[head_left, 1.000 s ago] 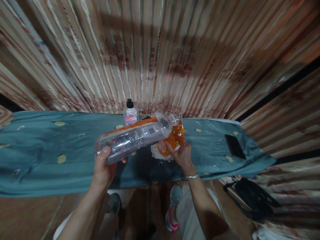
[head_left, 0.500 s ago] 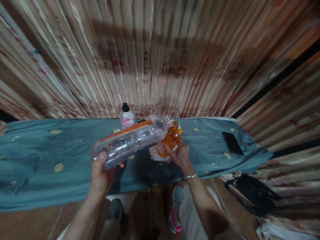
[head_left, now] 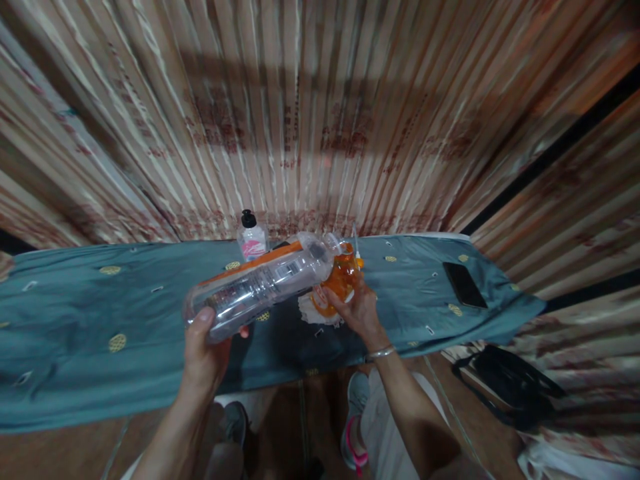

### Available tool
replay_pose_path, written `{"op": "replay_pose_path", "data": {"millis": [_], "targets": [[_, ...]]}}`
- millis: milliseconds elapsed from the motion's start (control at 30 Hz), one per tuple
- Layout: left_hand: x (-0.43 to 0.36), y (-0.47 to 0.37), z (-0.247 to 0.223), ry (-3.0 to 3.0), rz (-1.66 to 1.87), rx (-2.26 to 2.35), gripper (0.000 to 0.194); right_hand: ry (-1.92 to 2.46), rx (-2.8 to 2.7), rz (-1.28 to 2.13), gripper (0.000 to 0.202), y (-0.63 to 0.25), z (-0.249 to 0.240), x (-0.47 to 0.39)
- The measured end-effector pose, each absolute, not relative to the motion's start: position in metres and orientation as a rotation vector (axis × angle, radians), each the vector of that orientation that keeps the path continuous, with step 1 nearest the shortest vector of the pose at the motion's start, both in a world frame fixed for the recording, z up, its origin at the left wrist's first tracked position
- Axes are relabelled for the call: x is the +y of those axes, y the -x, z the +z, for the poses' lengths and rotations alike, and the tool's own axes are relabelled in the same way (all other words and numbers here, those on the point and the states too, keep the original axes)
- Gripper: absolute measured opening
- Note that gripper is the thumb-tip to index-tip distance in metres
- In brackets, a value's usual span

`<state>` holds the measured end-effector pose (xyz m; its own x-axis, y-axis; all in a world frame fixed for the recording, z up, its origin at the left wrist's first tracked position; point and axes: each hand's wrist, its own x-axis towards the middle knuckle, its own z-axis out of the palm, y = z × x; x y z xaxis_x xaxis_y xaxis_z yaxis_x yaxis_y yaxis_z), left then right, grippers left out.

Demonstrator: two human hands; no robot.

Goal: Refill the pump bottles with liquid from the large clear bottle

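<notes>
My left hand [head_left: 207, 353] grips the base end of a large clear plastic bottle [head_left: 260, 287] with an orange label strip. The bottle is tilted, its neck pointing right, its mouth close to the top of a smaller bottle of orange liquid [head_left: 344, 270]. Around that orange bottle my right hand [head_left: 361, 312] is closed, thumb on the near side. A crumpled white paper or tissue [head_left: 315, 310] lies under it. Whether the two mouths touch, I cannot tell. Behind the large bottle stands a clear bottle with a black cap and pink label [head_left: 253, 241].
A teal cloth [head_left: 150, 320] with yellow pineapple prints covers the narrow table. A black phone [head_left: 465, 285] lies on its right side. Striped curtains [head_left: 300, 120] hang right behind the table. A black bag [head_left: 510, 383] rests below at right.
Both bottles stay almost in place, with the large one still tilted toward the orange one. The view has shifted very slightly.
</notes>
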<state>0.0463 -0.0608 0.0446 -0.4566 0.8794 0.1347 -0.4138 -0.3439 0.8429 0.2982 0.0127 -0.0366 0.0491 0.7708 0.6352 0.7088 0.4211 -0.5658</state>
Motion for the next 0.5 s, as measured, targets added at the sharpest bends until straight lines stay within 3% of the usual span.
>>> {"op": "replay_pose_path", "data": {"millis": [500], "targets": [[-0.0617, -0.048, 0.0494, -0.737, 1.911, 0.985, 0.044, 1.229, -1.699, 0.102, 0.062, -0.2985, -0.0348, 0.014]]}}
